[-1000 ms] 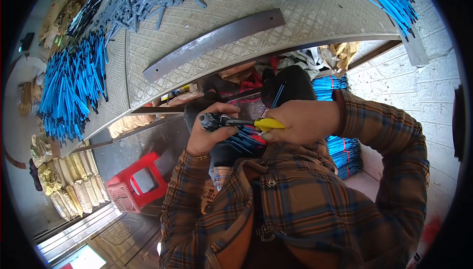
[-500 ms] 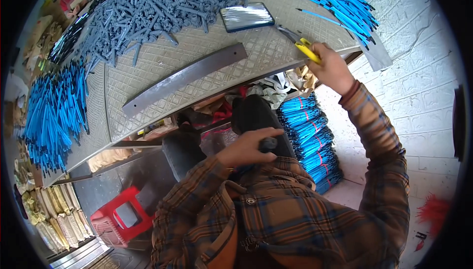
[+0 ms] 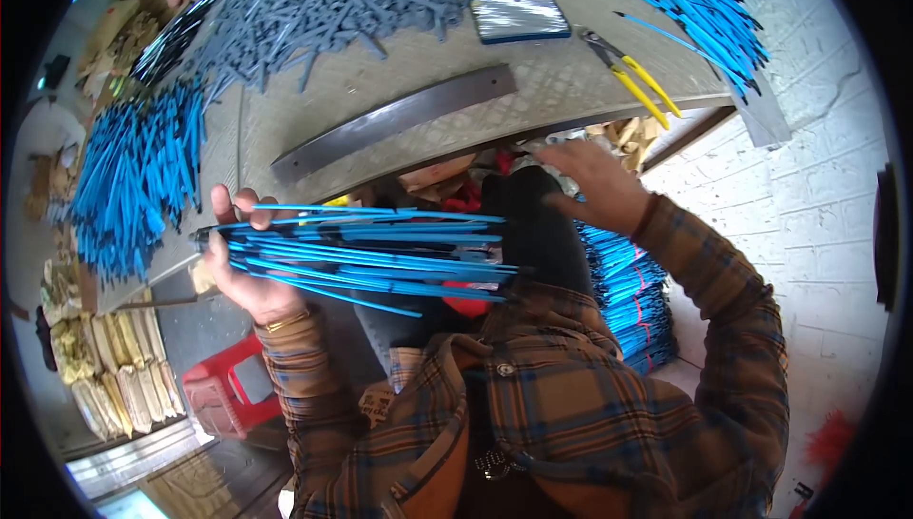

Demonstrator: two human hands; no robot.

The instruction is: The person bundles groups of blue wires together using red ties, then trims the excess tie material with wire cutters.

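My left hand (image 3: pixel 249 267) grips one end of a loose bundle of thin blue rods with black tips (image 3: pixel 371 257). The bundle reaches across my lap to the right, its free ends fanned out unevenly. Off to the right, my right hand (image 3: pixel 594 181) hangs over my lap below the table edge, somewhat blurred, fingers apart and holding nothing. Pliers with yellow handles (image 3: pixel 639 86) lie on the table above that hand, handles pointing toward the edge. A curved dark metal bar (image 3: pixel 395 121) rests near the table's front edge.
Grey plastic pieces (image 3: pixel 333 5) lie heaped along the table's far side. More blue rods pile up at the left (image 3: pixel 143 181) and far right (image 3: pixel 704 19). A shiny flat box (image 3: pixel 520 19) sits beside the pliers. A red stool (image 3: pixel 223 386) stands at lower left; tied blue bundles (image 3: pixel 628 300) are under the table.
The right hand has let go of the pliers, now on the table, and moved down left. The left hand has shifted left and now shows a bundle of blue rods; earlier, only something dark showed.
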